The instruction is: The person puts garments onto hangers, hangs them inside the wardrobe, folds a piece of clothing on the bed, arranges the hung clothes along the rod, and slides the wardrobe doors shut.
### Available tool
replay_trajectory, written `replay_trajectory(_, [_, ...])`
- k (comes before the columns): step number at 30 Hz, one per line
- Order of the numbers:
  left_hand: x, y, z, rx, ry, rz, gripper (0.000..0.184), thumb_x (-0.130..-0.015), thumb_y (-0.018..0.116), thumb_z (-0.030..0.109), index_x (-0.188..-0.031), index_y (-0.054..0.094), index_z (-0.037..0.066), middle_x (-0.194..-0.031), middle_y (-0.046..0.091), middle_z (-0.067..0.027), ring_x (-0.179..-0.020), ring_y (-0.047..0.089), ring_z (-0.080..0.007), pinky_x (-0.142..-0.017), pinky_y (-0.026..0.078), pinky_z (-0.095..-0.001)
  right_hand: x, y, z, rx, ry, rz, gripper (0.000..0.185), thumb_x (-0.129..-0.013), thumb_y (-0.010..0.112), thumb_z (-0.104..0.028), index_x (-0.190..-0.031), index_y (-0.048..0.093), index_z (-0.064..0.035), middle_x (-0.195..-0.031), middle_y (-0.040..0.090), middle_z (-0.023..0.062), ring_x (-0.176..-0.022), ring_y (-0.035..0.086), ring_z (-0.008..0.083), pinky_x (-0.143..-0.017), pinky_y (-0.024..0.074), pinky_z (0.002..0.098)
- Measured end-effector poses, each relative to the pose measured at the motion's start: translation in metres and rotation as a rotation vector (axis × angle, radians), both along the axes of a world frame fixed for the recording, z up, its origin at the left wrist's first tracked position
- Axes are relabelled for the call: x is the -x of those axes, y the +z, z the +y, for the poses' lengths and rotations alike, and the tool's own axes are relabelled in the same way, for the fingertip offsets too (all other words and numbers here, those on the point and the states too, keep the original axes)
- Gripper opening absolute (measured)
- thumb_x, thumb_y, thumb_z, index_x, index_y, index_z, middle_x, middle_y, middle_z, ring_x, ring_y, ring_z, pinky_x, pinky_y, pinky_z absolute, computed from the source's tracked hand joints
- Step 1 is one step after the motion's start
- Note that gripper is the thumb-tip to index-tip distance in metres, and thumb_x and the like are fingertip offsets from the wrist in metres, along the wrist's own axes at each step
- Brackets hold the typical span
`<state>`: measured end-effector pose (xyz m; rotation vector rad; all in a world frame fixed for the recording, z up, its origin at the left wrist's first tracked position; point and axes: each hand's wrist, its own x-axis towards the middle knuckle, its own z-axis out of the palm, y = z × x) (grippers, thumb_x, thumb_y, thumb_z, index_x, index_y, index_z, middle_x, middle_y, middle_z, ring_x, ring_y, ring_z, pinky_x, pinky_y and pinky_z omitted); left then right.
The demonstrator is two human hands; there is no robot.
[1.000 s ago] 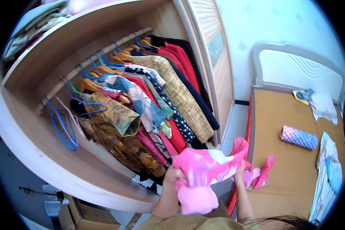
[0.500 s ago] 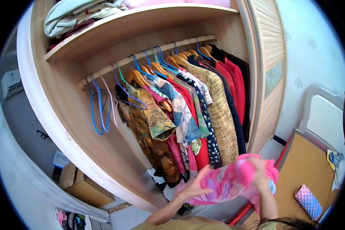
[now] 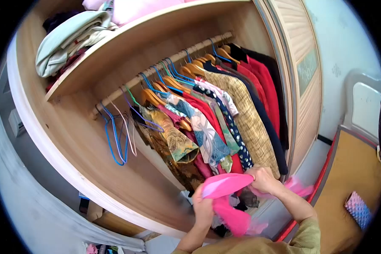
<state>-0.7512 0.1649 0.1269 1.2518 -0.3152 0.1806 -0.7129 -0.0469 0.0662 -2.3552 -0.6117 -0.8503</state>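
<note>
Pink cloth [image 3: 227, 186] in both hands [image 3: 202, 206] [image 3: 263, 180]

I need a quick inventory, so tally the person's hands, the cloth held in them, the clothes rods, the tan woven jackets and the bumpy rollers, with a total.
Hands: 2 (left hand, right hand)
Pink cloth: 1
Clothes rod: 1
Tan woven jacket: 1
Bumpy roller: 1
Total: 6
</note>
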Motion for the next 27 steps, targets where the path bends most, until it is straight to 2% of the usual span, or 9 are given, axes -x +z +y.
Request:
replay_trajectory(1, [-0.003, 0.0, 0.008, 0.157, 0.061, 0.012, 0.023, -0.079, 0.05, -0.003, -0.101, 0.056, -0.003, -0.094, 0.059, -0.0028, -0.086, 0.055, -0.0088, -0.078, 0.043, -0.0221, -0.011, 0.006, 0.0, -0.088, 0.071, -0.144, 0.014, -0.07, 0.054, -0.008, -0.081, 0.061, -0.0041, -0.067, 0.059, 0.0166, -0.061, 0.059, 0.0304, -0.054, 0.0469, 0.0384])
replay_trajectory(4, [-0.026, -0.011, 0.036, 0.035, 0.205, -0.027, 0.03, -0.079, 0.054, 0.0, -0.109, 0.052, 0.0, -0.098, 0.058, -0.0058, -0.09, 0.055, -0.0131, -0.081, 0.044, -0.0249, -0.024, 0.035, 0.011, -0.713, 0.177, 0.548, 0.017, -0.07, 0.053, -0.004, -0.085, 0.06, -0.0026, -0.074, 0.06, 0.0176, -0.064, 0.059, 0.0307, -0.059, 0.0474, 0.0375])
replay_trajectory(6, [-0.028, -0.012, 0.042, -0.285, 0.3, -0.216, 0.048, -0.074, 0.064, 0.003, -0.118, 0.045, 0.003, -0.108, 0.054, -0.009, -0.1, 0.053, -0.0172, -0.085, 0.044, -0.0282, -0.02, 0.062, 0.041, -0.577, 0.313, 0.372, 0.018, -0.072, 0.056, -0.007, -0.089, 0.058, -0.0018, -0.07, 0.059, 0.0146, -0.069, 0.061, 0.028, -0.063, 0.0476, 0.0342])
replay_trajectory(10, [-0.014, -0.013, 0.036, -0.281, 0.302, -0.263, 0.053, -0.072, 0.07, 0.007, -0.118, 0.045, 0.003, -0.109, 0.053, -0.0076, -0.103, 0.051, -0.0164, -0.088, 0.042, -0.0294, -0.018, 0.094, 0.118, -0.053, 0.442, 0.331, 0.022, -0.071, 0.06, -0.013, -0.091, 0.058, -0.004, -0.072, 0.059, 0.0149, -0.071, 0.062, 0.0293, -0.064, 0.0474, 0.037])
replay_trajectory(12, [-0.028, -0.042, 0.056, -0.157, 0.208, -0.08, 0.047, -0.072, 0.07, 0.007, -0.113, 0.049, 0.003, -0.102, 0.056, -0.0065, -0.093, 0.054, -0.0141, -0.079, 0.045, -0.0277, -0.018, 0.125, 0.149, 0.311, 0.461, 0.479, 0.027, -0.069, 0.063, -0.015, -0.093, 0.058, -0.0045, -0.089, 0.059, 0.0163, -0.084, 0.06, 0.0301, -0.072, 0.0465, 0.0377])
replay_trajectory(15, [-0.019, -0.031, 0.083, -0.035, 0.066, 0.192, 0.023, -0.075, 0.065, 0.006, -0.097, 0.057, 0.004, -0.08, 0.058, -0.0012, -0.063, 0.052, -0.0084, -0.055, 0.043, -0.0236, -0.044, 0.159, 0.16, 0.328, 0.832, 0.226, 0.028, -0.069, 0.063, -0.014, -0.094, 0.057, -0.0033, -0.097, 0.057, 0.0163, -0.091, 0.056, 0.032, -0.078, 0.0451, 0.0381])
replay_trajectory(17, [-0.006, -0.043, 0.094, -0.034, 0.044, 0.237, 0.015, -0.076, 0.062, 0.005, -0.091, 0.059, 0.004, -0.073, 0.057, 0.0007, -0.055, 0.048, -0.0075, -0.049, 0.039, -0.0227, -0.069, 0.182, 0.18, 0.085, 0.765, -0.103, 0.025, -0.068, 0.062, -0.014, -0.089, 0.056, -0.002, -0.099, 0.055, 0.0142, -0.094, 0.053, 0.0314, -0.076, 0.0436, 0.0402])
replay_trajectory(21, [-0.004, -0.089, 0.103, -0.147, -0.016, 0.17, 0.015, -0.078, 0.057, 0.002, -0.092, 0.059, 0.001, -0.076, 0.059, 0.0, -0.068, 0.053, -0.0076, -0.06, 0.043, -0.0222, -0.14, 0.219, 0.229, 0.334, -0.121, -0.672, 0.018, -0.067, 0.06, -0.007, -0.083, 0.055, 0.0017, -0.09, 0.055, 0.0164, -0.085, 0.056, 0.0262, -0.072, 0.0482, 0.0343])
replay_trajectory(27, [0.021, -0.076, 0.116, -0.196, 0.172, 0.261, 0.017, -0.077, 0.056, 0.004, -0.093, 0.054, 0.001, -0.084, 0.06, -0.0044, -0.078, 0.054, -0.0109, -0.069, 0.044, -0.0245, -0.193, 0.221, 0.255, 0.235, -0.262, -0.389, 0.006, -0.074, 0.055, -0.009, -0.075, 0.056, -0.0039, -0.064, 0.061, 0.0143, -0.061, 0.062, 0.0291, -0.047, 0.0482, 0.0391])
